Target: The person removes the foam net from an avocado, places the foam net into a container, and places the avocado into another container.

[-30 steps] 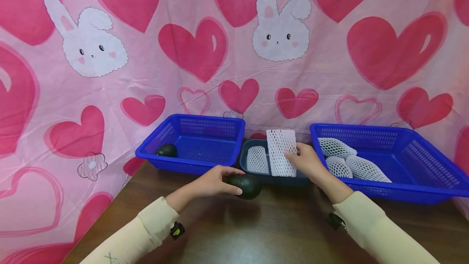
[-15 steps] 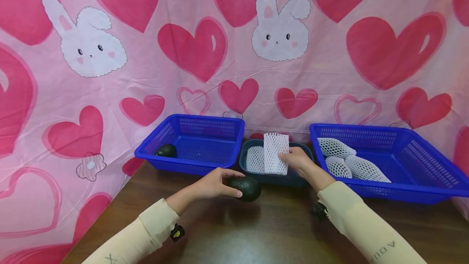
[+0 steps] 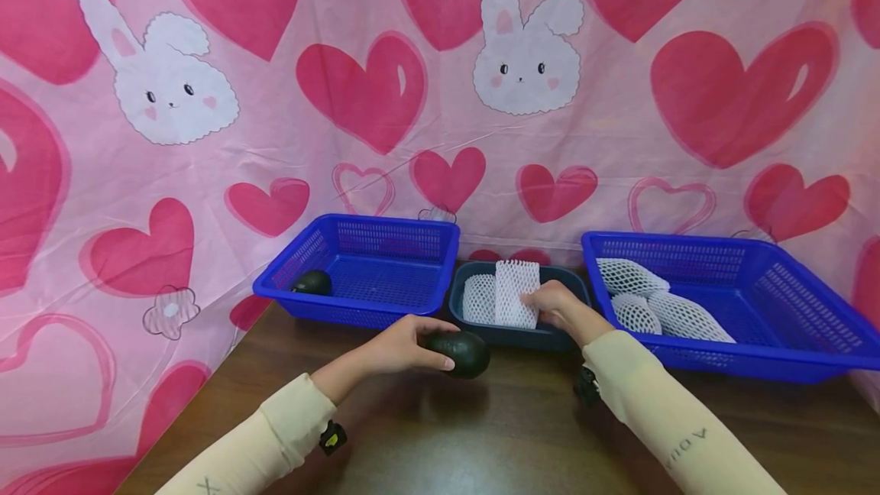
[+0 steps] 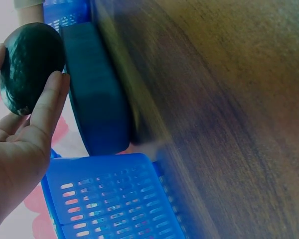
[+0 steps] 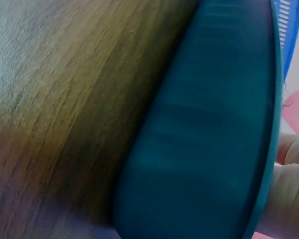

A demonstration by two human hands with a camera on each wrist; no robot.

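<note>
While the dark brown wooden tabletop (image 3: 447, 434) spreads across the near side, a blue perforated plastic basket (image 3: 371, 317) stands far left with a loose dark green avocado (image 3: 313, 283) in its left end. A matching blue plastic basket (image 3: 763, 362) at the right holds three oval things in white mesh (image 3: 690, 317). Between them sits a dark teal oblong tray (image 3: 529, 338), a short white mesh sleeve (image 3: 479, 299) in its left part; its near wall hides most of the right fingers from the right wrist view. Just nearer than the tray, the left hand (image 3: 406, 346) grips a glossy dark green oval avocado (image 3: 464, 354) above the tabletop, its long axis running roughly left to right. The right hand (image 3: 560, 305) pinches the right edge of a long white foam-net sleeve (image 3: 516, 292), its long axis pointing near to far, over the tray.
</note>
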